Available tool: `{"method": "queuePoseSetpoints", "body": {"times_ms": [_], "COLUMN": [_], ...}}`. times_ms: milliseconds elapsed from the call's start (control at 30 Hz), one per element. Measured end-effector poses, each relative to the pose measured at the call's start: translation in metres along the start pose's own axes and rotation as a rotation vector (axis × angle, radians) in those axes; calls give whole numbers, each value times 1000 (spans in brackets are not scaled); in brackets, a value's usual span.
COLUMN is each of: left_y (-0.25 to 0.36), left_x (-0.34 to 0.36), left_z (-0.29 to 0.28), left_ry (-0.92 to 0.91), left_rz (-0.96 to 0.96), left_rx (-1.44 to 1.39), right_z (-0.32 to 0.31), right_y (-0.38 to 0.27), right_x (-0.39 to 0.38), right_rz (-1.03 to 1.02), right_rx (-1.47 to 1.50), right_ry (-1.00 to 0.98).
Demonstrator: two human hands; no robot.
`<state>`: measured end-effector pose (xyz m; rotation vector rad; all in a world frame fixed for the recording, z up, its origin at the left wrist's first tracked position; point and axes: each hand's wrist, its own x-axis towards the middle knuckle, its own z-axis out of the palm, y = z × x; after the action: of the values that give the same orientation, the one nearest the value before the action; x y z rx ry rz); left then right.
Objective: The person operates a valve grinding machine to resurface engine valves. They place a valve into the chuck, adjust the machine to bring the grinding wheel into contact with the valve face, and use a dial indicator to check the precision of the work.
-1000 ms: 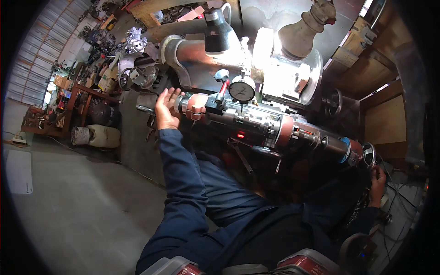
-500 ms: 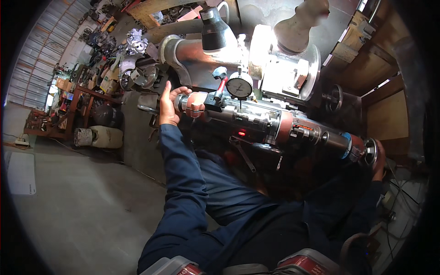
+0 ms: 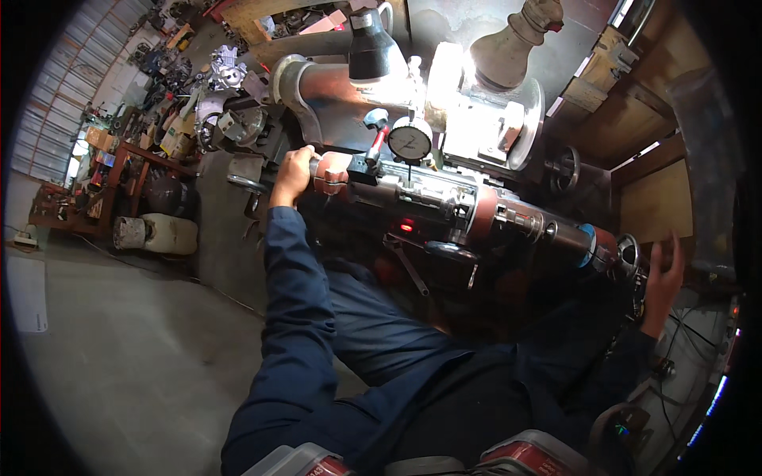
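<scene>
A long grinder-like machine lies across in front of me. My left hand [image 3: 294, 176] is closed round the small metal handwheel at its left end; the hand mostly hides that wheel. Beside it stands a reddish-brown collar [image 3: 332, 173]. At the right end, my right hand [image 3: 663, 285] is open, its fingers spread, just right of a silver handwheel [image 3: 629, 252] and seemingly apart from it. A round dial indicator [image 3: 409, 141] stands above a shiny metal shaft [image 3: 429, 196], its stem pointing down. A red arm with a blue-grey knob [image 3: 376, 120] stands left of the dial.
A black lamp [image 3: 373, 51] lights the machine's far side. Below the shaft are a crank handwheel [image 3: 452, 251] and a hanging wrench [image 3: 410, 270]. Another handwheel [image 3: 565, 170] stands behind, right. Metal parts [image 3: 230, 71] crowd the far left; cables [image 3: 690, 325] lie at right.
My left hand has gone from an open palm beside the left wheel to a closed grip on it. My right hand has come off the right handwheel, fingers spreading. The whole view has shifted slightly.
</scene>
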<state>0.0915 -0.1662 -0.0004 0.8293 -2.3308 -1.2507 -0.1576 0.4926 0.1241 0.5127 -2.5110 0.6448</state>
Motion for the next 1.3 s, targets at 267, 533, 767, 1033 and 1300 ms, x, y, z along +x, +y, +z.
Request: {"method": "queuePoseSetpoints", "body": {"times_ms": [267,533,767,1033,1300], "left_y": [-27,54,78,65,68], "left_x": [-23,-76,-110,-101,-93], "left_z": [16,46,130,138,141], "left_ry": [306,1006,622,688,784], "left_rz": [586,365,683,665,721], "left_rx": [28,-1,457,565,571], "right_z": [116,163,166,167,167], "right_y": [-253,-267,-267,-267,-266], "right_x": [-12,-34,-37,-37,-37], "right_rz": [-661,-652,-642,-632,-623], "right_rx": [423,352,384,398,396], "right_ry": [-379,-492,-433,-435,-444]}}
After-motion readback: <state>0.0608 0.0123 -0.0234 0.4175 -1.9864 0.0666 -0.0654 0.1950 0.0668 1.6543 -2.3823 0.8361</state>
